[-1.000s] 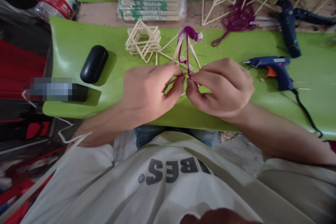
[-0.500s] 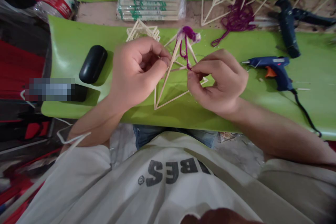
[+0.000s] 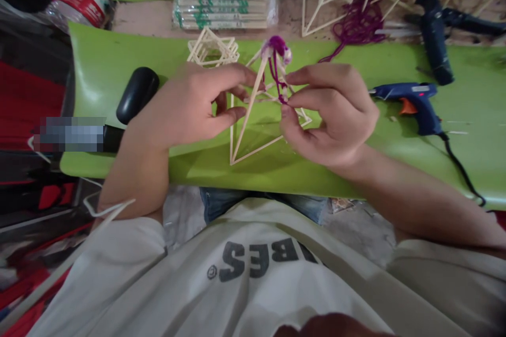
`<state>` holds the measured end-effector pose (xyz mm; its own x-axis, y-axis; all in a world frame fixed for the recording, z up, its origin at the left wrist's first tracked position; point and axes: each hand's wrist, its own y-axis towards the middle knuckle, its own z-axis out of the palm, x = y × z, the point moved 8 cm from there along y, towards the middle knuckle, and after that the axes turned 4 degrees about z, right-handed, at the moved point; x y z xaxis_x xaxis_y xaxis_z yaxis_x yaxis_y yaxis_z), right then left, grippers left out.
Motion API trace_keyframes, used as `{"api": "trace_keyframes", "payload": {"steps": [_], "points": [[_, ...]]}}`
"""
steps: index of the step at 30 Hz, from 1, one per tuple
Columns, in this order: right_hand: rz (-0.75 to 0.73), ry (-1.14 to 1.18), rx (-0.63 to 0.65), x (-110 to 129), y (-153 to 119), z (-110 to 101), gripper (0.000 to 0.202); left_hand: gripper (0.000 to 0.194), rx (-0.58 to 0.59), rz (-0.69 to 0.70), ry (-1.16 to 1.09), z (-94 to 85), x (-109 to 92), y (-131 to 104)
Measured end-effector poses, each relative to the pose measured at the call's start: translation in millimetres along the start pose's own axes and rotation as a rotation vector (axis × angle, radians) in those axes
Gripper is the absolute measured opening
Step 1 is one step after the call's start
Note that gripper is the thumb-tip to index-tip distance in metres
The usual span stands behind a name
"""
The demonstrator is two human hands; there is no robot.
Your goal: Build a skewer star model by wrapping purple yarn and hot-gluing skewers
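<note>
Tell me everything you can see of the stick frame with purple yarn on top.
The stick frame looks wooden: pale, thin sticks slant up from a base on the green surface to a peak wrapped in purple yarn, with whitish material around it. Purple strands hang inside; the right hand pinches them near a knot. The left hand is open beside the near slanting stick; contact is unclear. Fingers hide part of the far side.

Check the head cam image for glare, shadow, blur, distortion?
Head view: pale glare on the green table, upper left; head view: darker shading below the left hand; head view: soft detail where the right hand pinches purple yarn; head view: bottle seems stretched near the edge.
</note>
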<state>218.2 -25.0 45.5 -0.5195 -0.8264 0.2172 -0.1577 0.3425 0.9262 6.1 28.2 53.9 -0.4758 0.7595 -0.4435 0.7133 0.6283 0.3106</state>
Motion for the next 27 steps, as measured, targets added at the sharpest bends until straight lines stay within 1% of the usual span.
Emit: {"api": "trace_keyframes", "payload": {"steps": [2, 3, 4, 6, 8, 10, 13, 14, 15, 17, 19, 21, 22, 23, 25, 26, 27], "points": [[-0.036, 0.024, -0.075, 1, -2, -3, 0.007, 0.033, -0.046, 0.081, -0.046, -0.2, -7, 3], [-0.034, 0.039, -0.07, 0, -3, -4, 0.008, 0.031, -0.067, 0.106, -0.068, -1.0, -10, 4], [-0.015, 0.052, -0.027, -3, -4, -3, 0.012, 0.028, -0.084, 0.119, -0.089, -2.0, -12, 4], [0.039, 0.055, 0.125, -11, -7, 2, 0.018, 0.023, -0.066, 0.069, -0.115, -1.9, -12, 5], [0.054, 0.018, 0.251, -19, -11, 5, 0.012, 0.016, -0.013, 0.009, -0.165, -1.3, -9, 5], [0.028, -0.035, 0.293, -27, -13, 7, 0.005, 0.015, 0.071, -0.01, -0.248, 1.2, -8, 4], [-0.013, -0.004, 0.233, -32, -13, 6, 0.02, 0.03, 0.212, -0.027, -0.364, 9.3, -6, 2], [-0.01, 0.021, 0.22, -33, -13, 7, 0.023, 0.036, 0.247, -0.045, -0.387, 12.4, -5, 1], [-0.004, 0.038, 0.213, -33, -12, 8, 0.022, 0.042, 0.256, -0.062, -0.397, 14.3, -3, 0], [-0.016, 0.014, 0.198, -28, -9, 10, 0.014, 0.046, 0.228, -0.076, -0.368, 15.3, 0, 1], [-0.094, -0.067, 0.095, -16, -4, 5, 0.01, 0.04, 0.172, -0.05, -0.317, 14.0, -1, 3], [-0.169, -0.135, -0.024, -5, -2, 0, 0.01, 0.033, 0.134, -0.032, -0.302, 13.7, -2, 5], [-0.183, -0.159, -0.062, -3, -2, -2, 0.011, 0.032, 0.125, -0.031, -0.31, 14.1, -2, 5], [-0.178, -0.179, -0.074, -3, -3, -2, 0.011, 0.033, 0.113, -0.027, -0.325, 14.1, -2, 5], [-0.167, -0.206, -0.041, -4, -5, -1, 0.01, 0.037, 0.089, -0.004, -0.353, 13.3, -4, 6], [-0.152, -0.211, 0.006, -5, -6, 1, 0.009, 0.037, 0.078, 0.012, -0.365, 12.7, -5, 6], [-0.115, -0.206, 0.089, -8, -7, 5, 0.008, 0.035, 0.069, 0.025, -0.374, 12.0, -6, 7]]}}
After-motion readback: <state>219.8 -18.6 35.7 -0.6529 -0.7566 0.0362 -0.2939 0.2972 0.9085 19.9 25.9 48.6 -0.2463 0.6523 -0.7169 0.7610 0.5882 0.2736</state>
